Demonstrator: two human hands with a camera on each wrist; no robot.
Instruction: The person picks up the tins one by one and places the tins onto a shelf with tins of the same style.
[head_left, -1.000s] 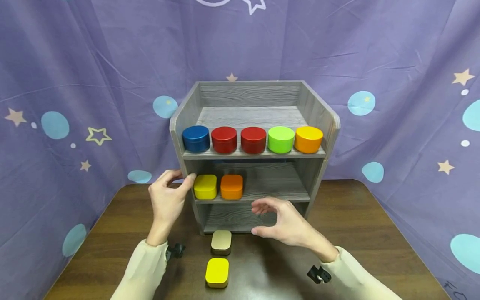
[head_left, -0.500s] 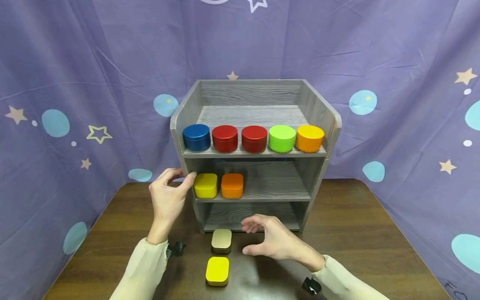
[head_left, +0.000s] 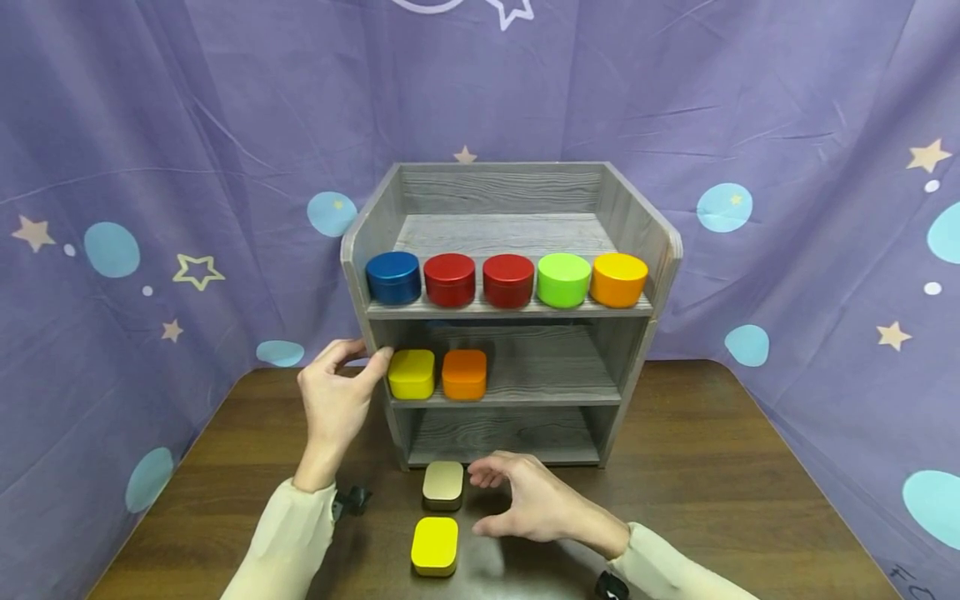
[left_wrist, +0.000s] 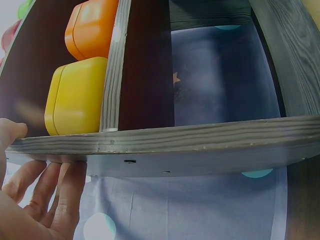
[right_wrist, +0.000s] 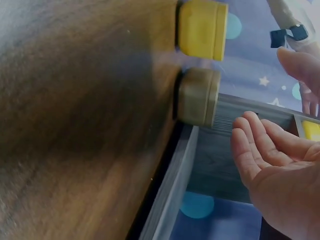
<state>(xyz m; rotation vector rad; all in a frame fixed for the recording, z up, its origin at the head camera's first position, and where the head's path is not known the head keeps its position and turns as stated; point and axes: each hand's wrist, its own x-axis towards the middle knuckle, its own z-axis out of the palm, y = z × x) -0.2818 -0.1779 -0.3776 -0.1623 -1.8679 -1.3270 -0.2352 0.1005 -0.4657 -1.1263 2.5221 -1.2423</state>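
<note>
The gold tin [head_left: 442, 484] sits on the table [head_left: 712, 467] just left of the right hand [head_left: 525, 504], whose fingers are spread wide and hold nothing; it is not yet gripped. A yellow tin [head_left: 434, 545] lies just nearer the person. The left hand [head_left: 335, 400] grips the shelf [head_left: 637, 242] by its side wall. So far the middle level holds a yellow box [head_left: 411, 372] and an orange box [head_left: 464, 373]; two tins are left on the table. The top level carries five round tins [head_left: 507, 279]; the bottom level shows nothing.
</note>
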